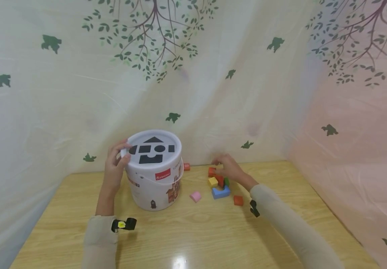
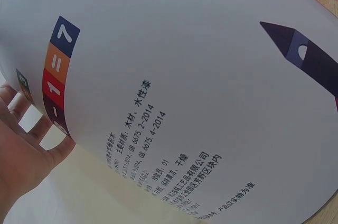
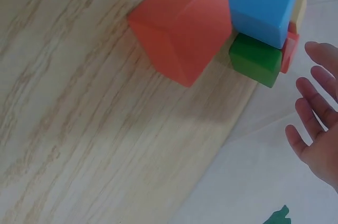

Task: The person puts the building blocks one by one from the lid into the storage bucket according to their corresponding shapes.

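Note:
A white bucket (image 1: pixel 154 183) with a shape-sorter lid (image 1: pixel 154 147) stands on the wooden table (image 1: pixel 193 231). My left hand (image 1: pixel 116 164) grips its upper left rim, thumb on the lid. The left wrist view shows the bucket wall (image 2: pixel 185 86) close up, with my left hand (image 2: pixel 21 155) against it. My right hand (image 1: pixel 228 167) hovers with fingers spread over a cluster of blocks: red (image 1: pixel 211 172), yellow (image 1: pixel 213 182), green (image 1: pixel 226 182) and blue (image 1: pixel 221 192). In the right wrist view that right hand (image 3: pixel 317 129) holds nothing, beside the green block (image 3: pixel 256 57) and blue block (image 3: pixel 266 2).
A pink block (image 1: pixel 195 196) and an orange-red block (image 1: pixel 238 200) lie loose in front of the cluster; the orange-red block (image 3: pixel 182 23) is large in the right wrist view. A small red block (image 1: pixel 186 167) sits behind the bucket. Printed curtains enclose the table's back and right.

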The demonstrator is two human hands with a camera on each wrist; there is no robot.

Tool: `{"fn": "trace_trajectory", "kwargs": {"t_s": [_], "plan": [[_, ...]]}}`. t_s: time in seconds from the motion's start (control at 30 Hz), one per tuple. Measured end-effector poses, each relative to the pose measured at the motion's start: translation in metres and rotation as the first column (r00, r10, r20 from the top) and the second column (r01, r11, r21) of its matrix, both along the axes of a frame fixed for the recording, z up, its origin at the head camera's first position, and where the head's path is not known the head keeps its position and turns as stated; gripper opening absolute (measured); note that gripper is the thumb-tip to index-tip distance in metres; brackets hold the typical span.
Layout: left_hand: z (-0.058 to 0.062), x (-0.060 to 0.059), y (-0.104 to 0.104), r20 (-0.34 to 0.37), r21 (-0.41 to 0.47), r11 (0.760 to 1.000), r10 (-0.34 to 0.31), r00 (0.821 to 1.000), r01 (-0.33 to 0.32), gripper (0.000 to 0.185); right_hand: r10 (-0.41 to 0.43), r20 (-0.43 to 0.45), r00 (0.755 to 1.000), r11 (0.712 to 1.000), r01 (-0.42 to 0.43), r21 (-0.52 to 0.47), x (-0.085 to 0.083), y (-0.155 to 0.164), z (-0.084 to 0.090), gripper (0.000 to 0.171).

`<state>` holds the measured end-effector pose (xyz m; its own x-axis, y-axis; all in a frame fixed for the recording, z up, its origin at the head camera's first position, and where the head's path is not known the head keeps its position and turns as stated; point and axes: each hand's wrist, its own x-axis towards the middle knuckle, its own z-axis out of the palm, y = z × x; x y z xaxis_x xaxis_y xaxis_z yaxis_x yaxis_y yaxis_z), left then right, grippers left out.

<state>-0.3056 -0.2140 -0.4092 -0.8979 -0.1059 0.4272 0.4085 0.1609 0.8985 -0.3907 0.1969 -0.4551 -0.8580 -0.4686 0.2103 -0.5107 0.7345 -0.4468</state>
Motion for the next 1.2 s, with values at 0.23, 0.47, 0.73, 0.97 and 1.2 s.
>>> {"fn": "trace_trajectory", "kwargs": {"t_s": [0.23, 0.47, 0.73, 0.97, 1.2], "plan": [[0.000, 0.000, -0.001, -0.004, -0.001, 1.000, -0.001, 1.000, 0.001, 0.039, -0.039, 0.040, 0.998, 0.998, 0.037, 0.054, -0.002, -0.002, -0.006, 0.029], [-0.001, 0.001, -0.001, -0.003, -0.002, 1.000, -0.002, 1.000, 0.002, 0.040, -0.065, 0.048, 0.997, 0.996, 0.062, 0.058, -0.001, -0.007, -0.009, 0.035], [-0.001, -0.001, -0.001, -0.001, 0.013, 1.000, -0.004, 1.000, 0.004, 0.039, -0.095, 0.036, 0.995, 0.993, 0.093, 0.070, -0.003, -0.010, -0.010, 0.037], [0.000, 0.000, -0.001, 0.008, 0.011, 1.000, 0.002, 1.000, -0.002, 0.039, -0.112, 0.063, 0.992, 0.992, 0.108, 0.064, -0.004, -0.013, -0.008, 0.038], [-0.001, -0.001, -0.001, 0.007, 0.004, 1.000, 0.000, 1.000, 0.000, 0.040, -0.112, 0.099, 0.989, 0.993, 0.108, 0.040, -0.006, -0.019, -0.012, 0.037]]}}
